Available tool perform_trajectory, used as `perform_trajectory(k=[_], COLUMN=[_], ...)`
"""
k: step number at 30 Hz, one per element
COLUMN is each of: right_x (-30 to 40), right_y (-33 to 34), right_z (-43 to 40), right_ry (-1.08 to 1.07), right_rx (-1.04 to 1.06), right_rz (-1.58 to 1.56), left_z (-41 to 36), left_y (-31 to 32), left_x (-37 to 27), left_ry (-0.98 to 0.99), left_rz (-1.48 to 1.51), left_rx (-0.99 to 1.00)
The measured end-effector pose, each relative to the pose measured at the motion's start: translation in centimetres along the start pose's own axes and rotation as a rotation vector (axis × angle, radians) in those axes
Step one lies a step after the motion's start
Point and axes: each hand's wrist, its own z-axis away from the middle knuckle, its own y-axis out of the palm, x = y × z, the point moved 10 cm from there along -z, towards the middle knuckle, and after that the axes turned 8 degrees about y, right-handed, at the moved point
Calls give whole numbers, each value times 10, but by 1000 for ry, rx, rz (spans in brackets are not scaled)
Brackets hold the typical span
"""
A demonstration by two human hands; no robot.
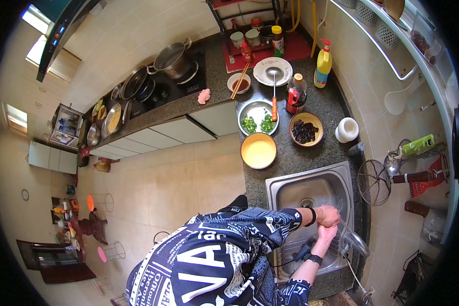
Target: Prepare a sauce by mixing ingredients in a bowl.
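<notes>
My left hand [329,215] and my right hand [326,231] are pressed together over the stainless steel sink [287,183]. They are under the end of the chrome faucet [355,241], where a thin stream of water seems to run. The fingers overlap, so I cannot make out how far they are bent or whether anything is between them. Each wrist wears a black band. Below the hands, the sink's drain [306,203] is partly visible. A wire rack [290,246] lies near my right forearm, with a small dark device on a cable beside it.
Left of the sink stand a yellow bowl [258,150], a metal dish [244,111] of chopped green onion, and a bowl of dark pieces [305,132]. A ladle [274,91] bridges plate and dish. A pot [172,61] sits on the cooktop. A strainer [374,183] and cleaver [432,225] hang on the wall.
</notes>
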Motion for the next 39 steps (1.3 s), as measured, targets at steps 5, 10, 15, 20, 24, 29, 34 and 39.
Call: perform_trajectory(k=[5, 10, 15, 20, 24, 29, 34, 39], right_x=[15, 26, 3, 30, 58, 3, 135, 186], right_y=[-16, -37, -9, -15, -45, -6, -123, -166], right_z=[-18, -17, -27, -20, -11, 47, 141, 193], right_ry=[-8, -81, -39, -20, -180, 82, -812, -798], right_rx=[10, -7, 41, 206, 234, 121, -677, -782], right_rz=[-2, 164, 118, 36, 0, 190, 377, 315], left_z=[-7, 13, 7, 8, 10, 25, 58, 82], left_y=[11, -20, 24, -11, -18, 1, 35, 47], left_x=[9, 12, 15, 30, -9, 22, 57, 51], left_ry=[-89, -149, -117, -249, -160, -403, -488, -526], left_rz=[-36, -97, -10, 343, 278, 250, 168, 87], left_rx=[139, -102, 110, -63, 8, -31, 115, 203])
